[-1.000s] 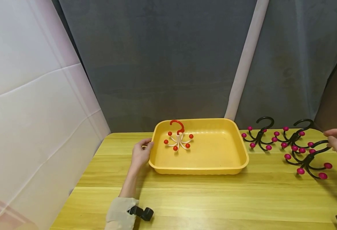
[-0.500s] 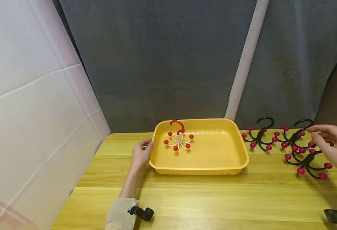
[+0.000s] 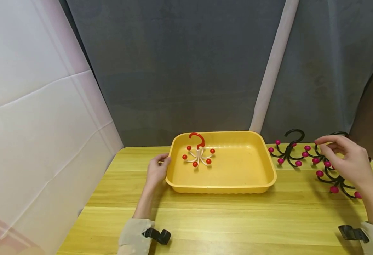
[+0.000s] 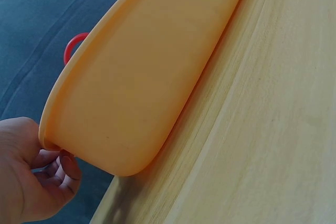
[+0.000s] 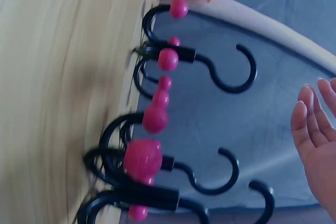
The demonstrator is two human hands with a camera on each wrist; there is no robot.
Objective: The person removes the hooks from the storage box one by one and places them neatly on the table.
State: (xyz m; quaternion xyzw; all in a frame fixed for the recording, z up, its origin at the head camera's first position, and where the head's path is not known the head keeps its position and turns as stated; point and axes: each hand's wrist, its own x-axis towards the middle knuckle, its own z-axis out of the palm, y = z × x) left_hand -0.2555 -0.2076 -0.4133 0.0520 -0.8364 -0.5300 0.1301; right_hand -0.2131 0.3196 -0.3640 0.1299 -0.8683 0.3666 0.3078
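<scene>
My left hand (image 3: 156, 171) grips the left rim of a yellow plastic tray (image 3: 221, 190), thumb and fingers at its edge in the left wrist view. Inside the tray, toward its left, stands a white multi-arm hanger hook (image 3: 198, 154) with red balls and a red hook. My right hand (image 3: 352, 159) hovers over several black hanger hooks (image 3: 287, 152) with pink balls, to the right of the tray. Its fingers are relaxed and hold nothing. In the right wrist view it is apart from the hooks. It partly hides two of the black hooks (image 3: 338, 180) in the head view.
The wooden table (image 3: 205, 226) extends in front of the tray. A grey curtain (image 3: 173, 71) with a pale vertical strip (image 3: 272, 67) hangs behind its far edge. A white fabric wall (image 3: 46, 106) slopes along the left, and a brown panel (image 3: 372, 106) stands at right.
My right hand has left the nearest black hook and moved leftward over the group, its forearm coming into view. My left hand, the tray and the hooks have stayed in place.
</scene>
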